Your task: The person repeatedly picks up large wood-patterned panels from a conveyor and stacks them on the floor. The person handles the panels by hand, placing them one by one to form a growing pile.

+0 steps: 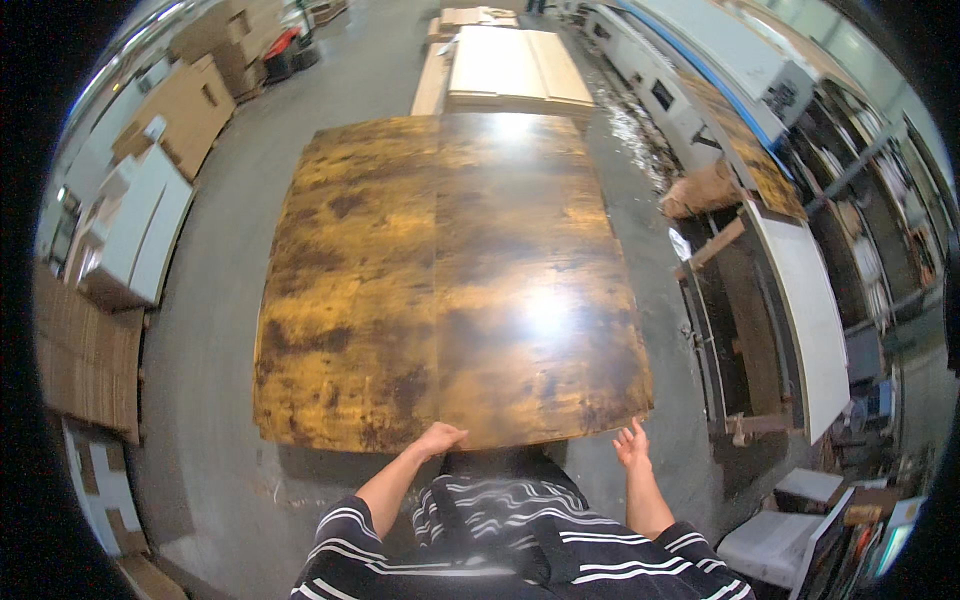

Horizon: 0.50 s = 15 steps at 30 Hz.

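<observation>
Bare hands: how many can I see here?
2: the left hand at the near edge of the wood-patterned panels, and the right hand by their near right corner. Others may be hidden from view.

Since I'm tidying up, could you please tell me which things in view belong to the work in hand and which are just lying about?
Work in hand (apparently):
mottled brown panels
left hand, right hand, at their near edge

Lying about (apparently):
pale board stack
white panels, left
brown stack
</observation>
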Each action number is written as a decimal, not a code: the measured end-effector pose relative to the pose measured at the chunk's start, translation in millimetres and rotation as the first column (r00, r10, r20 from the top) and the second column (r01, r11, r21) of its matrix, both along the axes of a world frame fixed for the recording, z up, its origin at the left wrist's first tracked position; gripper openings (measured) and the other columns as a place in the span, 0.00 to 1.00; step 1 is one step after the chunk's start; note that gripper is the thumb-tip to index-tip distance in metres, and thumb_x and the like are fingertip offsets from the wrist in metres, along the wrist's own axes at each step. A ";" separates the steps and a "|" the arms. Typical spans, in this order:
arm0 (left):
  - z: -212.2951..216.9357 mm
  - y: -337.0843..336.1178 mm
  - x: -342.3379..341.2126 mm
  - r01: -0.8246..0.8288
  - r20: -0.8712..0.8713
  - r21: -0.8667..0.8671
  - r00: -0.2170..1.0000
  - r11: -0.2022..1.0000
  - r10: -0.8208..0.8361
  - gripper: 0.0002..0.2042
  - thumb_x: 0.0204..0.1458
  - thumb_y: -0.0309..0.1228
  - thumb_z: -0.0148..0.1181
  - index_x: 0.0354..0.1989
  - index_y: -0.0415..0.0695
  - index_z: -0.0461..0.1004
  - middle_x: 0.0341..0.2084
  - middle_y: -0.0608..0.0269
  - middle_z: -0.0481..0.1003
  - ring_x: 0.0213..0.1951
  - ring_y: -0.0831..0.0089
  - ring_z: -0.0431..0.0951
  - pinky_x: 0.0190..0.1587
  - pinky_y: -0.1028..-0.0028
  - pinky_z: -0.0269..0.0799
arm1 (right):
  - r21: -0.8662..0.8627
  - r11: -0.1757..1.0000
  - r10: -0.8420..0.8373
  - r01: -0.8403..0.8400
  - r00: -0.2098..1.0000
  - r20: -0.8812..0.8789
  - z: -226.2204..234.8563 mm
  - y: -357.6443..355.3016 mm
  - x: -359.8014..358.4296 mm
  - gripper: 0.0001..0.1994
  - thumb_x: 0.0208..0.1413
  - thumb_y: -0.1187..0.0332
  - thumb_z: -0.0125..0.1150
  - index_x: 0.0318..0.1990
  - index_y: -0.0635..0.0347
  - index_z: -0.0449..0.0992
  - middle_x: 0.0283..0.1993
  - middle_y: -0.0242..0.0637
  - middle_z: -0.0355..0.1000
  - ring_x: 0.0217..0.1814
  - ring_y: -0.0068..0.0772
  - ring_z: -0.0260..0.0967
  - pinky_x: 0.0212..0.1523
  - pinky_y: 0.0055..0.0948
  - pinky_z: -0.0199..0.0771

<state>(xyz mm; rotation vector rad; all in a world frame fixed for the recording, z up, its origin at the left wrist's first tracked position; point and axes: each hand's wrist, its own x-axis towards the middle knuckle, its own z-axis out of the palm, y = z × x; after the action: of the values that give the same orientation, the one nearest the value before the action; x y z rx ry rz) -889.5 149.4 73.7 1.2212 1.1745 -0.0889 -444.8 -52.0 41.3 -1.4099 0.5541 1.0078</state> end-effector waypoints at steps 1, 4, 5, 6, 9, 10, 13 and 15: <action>-6.9 8.4 13.5 0.067 -0.004 0.016 0.998 0.998 -0.067 0.14 0.53 0.41 0.56 0.30 0.42 0.79 0.12 0.67 0.68 0.14 0.78 0.63 0.16 0.75 0.57 | 0.028 0.996 0.084 -0.085 0.996 0.015 0.8 -13.7 -8.0 0.35 0.53 0.56 0.59 0.64 0.56 0.49 0.61 0.49 0.56 0.62 0.49 0.56 0.61 0.48 0.54; -23.1 20.9 67.7 0.088 0.015 -0.048 0.996 0.995 -0.087 0.12 0.55 0.36 0.54 0.38 0.40 0.76 0.17 0.64 0.72 0.17 0.77 0.68 0.19 0.75 0.64 | -0.036 0.958 0.284 -0.283 0.959 0.023 -7.1 -60.2 -30.4 0.32 0.54 0.56 0.57 0.63 0.57 0.54 0.61 0.49 0.58 0.60 0.49 0.60 0.55 0.46 0.64; -26.4 23.1 90.3 0.073 -0.021 -0.124 0.997 0.990 -0.076 0.12 0.56 0.35 0.53 0.41 0.40 0.75 0.19 0.63 0.73 0.17 0.76 0.69 0.19 0.75 0.66 | -0.056 0.943 0.330 -0.328 0.944 0.016 -13.6 -80.5 -35.1 0.31 0.54 0.56 0.57 0.63 0.57 0.54 0.62 0.49 0.58 0.59 0.50 0.61 0.54 0.46 0.66; -27.8 22.4 115.7 0.096 -0.001 -0.133 0.995 0.986 -0.097 0.12 0.56 0.28 0.49 0.47 0.38 0.71 0.21 0.60 0.74 0.18 0.75 0.72 0.20 0.74 0.69 | -0.125 0.936 0.335 -0.328 0.941 0.043 -23.4 -102.3 -40.2 0.30 0.54 0.57 0.57 0.61 0.58 0.56 0.59 0.49 0.61 0.54 0.48 0.65 0.48 0.44 0.70; -30.6 4.3 180.2 0.261 0.100 -0.124 0.963 0.957 -0.250 0.16 0.52 0.17 0.45 0.50 0.31 0.67 0.24 0.55 0.74 0.23 0.70 0.75 0.25 0.72 0.74 | -0.265 0.919 0.315 -0.291 0.948 0.052 -62.2 -183.4 -57.5 0.22 0.54 0.60 0.57 0.54 0.61 0.64 0.50 0.50 0.68 0.42 0.45 0.72 0.40 0.44 0.75; -34.2 -6.5 199.9 0.229 0.186 -0.239 0.965 0.944 -0.187 0.17 0.51 0.16 0.44 0.51 0.30 0.66 0.26 0.52 0.74 0.25 0.67 0.76 0.27 0.71 0.75 | -0.319 0.914 0.274 -0.250 0.961 0.034 -78.3 -211.3 -64.6 0.20 0.55 0.61 0.57 0.51 0.61 0.66 0.48 0.49 0.69 0.40 0.45 0.73 0.37 0.44 0.75; -36.2 -57.8 257.9 0.270 0.289 -0.377 0.943 0.886 -0.165 0.20 0.50 0.12 0.43 0.54 0.28 0.61 0.34 0.42 0.74 0.33 0.59 0.78 0.34 0.68 0.78 | -0.468 0.823 0.345 -0.323 0.938 -0.040 -104.2 -303.2 -83.2 0.15 0.55 0.61 0.54 0.46 0.60 0.70 0.39 0.46 0.73 0.35 0.41 0.73 0.31 0.46 0.73; -34.9 -94.9 296.5 0.453 0.259 -0.190 0.879 0.871 -0.401 0.22 0.50 0.10 0.43 0.56 0.29 0.58 0.38 0.36 0.72 0.38 0.53 0.78 0.38 0.66 0.78 | -0.647 0.326 0.751 -0.690 0.604 -0.265 -102.3 -350.4 -83.7 0.16 0.56 0.56 0.48 0.40 0.59 0.74 0.32 0.42 0.75 0.34 0.40 0.73 0.33 0.46 0.70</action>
<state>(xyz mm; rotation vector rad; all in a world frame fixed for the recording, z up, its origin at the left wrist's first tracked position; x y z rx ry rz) -593.0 54.5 38.8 1.2182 0.6651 -0.4178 -528.5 -402.4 -61.0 -2.5399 0.1885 1.5261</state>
